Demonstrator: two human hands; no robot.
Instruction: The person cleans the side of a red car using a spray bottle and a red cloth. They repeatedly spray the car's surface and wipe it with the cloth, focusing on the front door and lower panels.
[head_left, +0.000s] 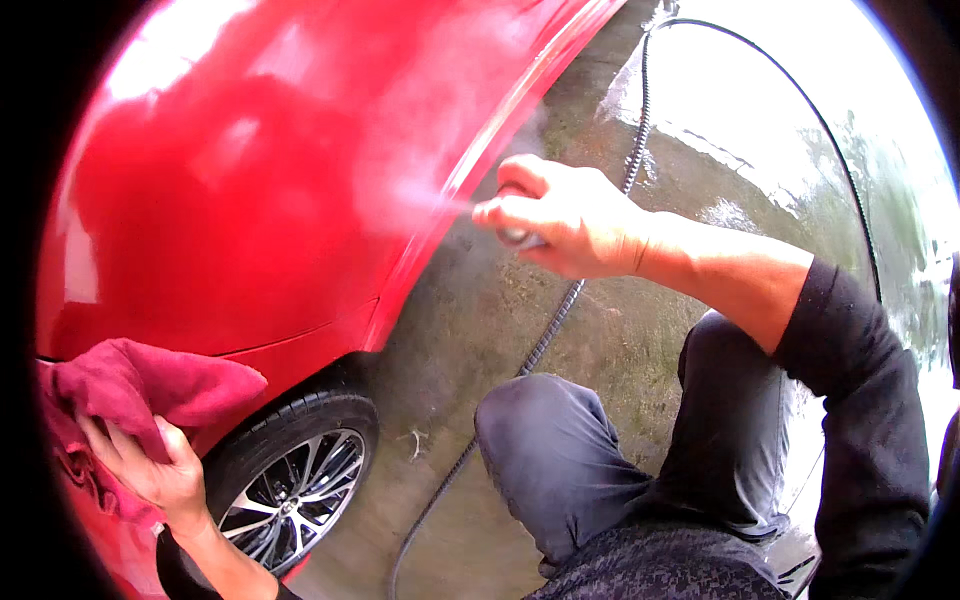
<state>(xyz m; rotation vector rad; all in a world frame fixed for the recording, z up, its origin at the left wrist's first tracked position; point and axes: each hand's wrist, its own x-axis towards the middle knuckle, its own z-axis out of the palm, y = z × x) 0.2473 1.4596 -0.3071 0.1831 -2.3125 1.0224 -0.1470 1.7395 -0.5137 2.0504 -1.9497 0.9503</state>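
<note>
My right hand (577, 217) grips a spray can (521, 238), its index finger on the nozzle. A pale mist leaves the nozzle and spreads over the glossy red car body panel (247, 225). Most of the can is hidden inside my fingers. At the lower left my left hand (154, 465) clutches a bunched dark pink cloth (150, 382), which lies against the bodywork above the wheel. Part of the cloth folds down past my fingers.
Below the panel is a black tyre (352, 416) around a multi-spoke alloy wheel (289, 506). A ribbed black hose (555, 330) runs across the damp concrete floor (450, 330) and loops at upper right. My bent knees (540, 427) are beside the car.
</note>
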